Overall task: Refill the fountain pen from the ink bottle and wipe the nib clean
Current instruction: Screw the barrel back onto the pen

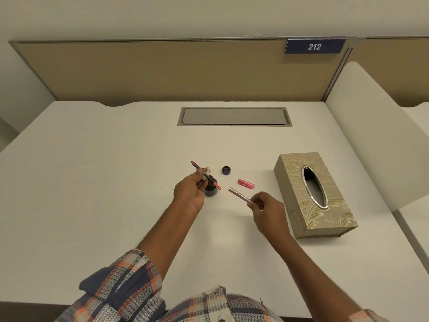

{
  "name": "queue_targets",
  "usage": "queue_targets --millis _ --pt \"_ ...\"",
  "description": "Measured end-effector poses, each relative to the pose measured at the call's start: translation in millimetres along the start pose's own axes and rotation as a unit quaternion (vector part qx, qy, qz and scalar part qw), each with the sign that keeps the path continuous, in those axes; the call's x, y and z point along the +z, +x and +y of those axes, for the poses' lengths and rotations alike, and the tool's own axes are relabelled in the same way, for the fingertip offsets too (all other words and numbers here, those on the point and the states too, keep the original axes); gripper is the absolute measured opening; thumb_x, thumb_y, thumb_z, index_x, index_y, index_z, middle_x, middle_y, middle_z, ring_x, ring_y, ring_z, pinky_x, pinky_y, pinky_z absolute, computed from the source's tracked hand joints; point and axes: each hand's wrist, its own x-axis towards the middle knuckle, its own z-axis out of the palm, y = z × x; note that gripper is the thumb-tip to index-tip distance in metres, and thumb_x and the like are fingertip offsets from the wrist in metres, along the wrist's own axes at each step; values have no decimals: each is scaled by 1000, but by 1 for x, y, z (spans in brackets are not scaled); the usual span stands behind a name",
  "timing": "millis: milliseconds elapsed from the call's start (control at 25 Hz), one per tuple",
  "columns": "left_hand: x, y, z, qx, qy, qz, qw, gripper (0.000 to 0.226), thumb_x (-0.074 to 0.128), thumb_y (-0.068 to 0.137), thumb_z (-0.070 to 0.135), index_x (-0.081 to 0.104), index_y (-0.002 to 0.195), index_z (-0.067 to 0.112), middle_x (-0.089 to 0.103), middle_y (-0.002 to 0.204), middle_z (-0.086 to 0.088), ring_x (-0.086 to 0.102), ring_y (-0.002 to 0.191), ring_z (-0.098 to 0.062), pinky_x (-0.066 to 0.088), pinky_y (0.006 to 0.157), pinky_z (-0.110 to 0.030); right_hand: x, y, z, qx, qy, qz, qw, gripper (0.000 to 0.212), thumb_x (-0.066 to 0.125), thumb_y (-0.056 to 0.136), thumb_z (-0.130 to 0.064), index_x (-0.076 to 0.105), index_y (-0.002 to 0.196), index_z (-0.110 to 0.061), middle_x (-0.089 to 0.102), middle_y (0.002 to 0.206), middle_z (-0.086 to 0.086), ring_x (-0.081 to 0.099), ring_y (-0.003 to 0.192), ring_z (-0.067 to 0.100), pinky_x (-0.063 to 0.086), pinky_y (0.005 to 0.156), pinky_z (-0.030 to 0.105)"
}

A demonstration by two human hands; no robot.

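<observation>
Head view: midway across the white desk (116, 182), the left hand (189, 194), grip pinched tight, holds the slim dark-and-red fountain pen section (214, 183) above the squat dark glass ink bottle (211, 192). The right hand (267, 209) grips the pink glittery pen barrel (239, 195). Filling looks done; next, barrel and section need lining up squarely to rejoin.

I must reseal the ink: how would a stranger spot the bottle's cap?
On the desk, find the patterned tissue box. Left of it lie two loose pieces: the bottle cap is the round dark one, not the pink pen cap.
</observation>
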Motion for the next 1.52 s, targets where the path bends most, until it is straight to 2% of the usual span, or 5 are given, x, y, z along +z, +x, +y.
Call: queue_targets --millis 600,800,1160,1400,1520 --pt "3 -8 3 -7 -44 1 999 13 52 92 4 63 83 2 63 114 -12 61 81 -11 47 78 -22 -15 -21 -40 -23 76 18 997 17 73 81 -11 65 73 -24 71 72 3 69 73 19 52 68 29" --pt "2 -10 -1 -4 -48 4 999 22 53 91 4 62 109 -5 62 123 -15 60 83 -11 47 84 -23 -15 -24 -43 -7 102 9 995 8 74 81 -12 73 78 -20 72 73 3 69 74 19 53 70 30" --pt "5 -19 -7 -19 -48 -32 998 12 54 90 4 64 89 -1 64 116 -15 63 87 -15 48 84 -24 -11 -24 -55 0 153 35 988 10 70 84 -12 75 88 -19 71 72 -6 69 70 9 48 62 7" --pt "7 -21 -8 8 -45 -43 998 14 60 88 15 65 83 2 66 97 -15 59 92 -23 50 76 -26 -6 -25 -58 2 181 49 982 10 70 84 -11 76 88 -18 69 71 -13 69 71 9 49 63 7" --pt "7 -17 -11 24 -24 -33 999 14 63 86 12 66 82 -1 66 92 -14 59 93 -25 52 68 -24 -4 -23 -59 -5 181 50 982 11 70 84 -9 76 89 -17 68 77 -16 70 77 12 55 72 20"
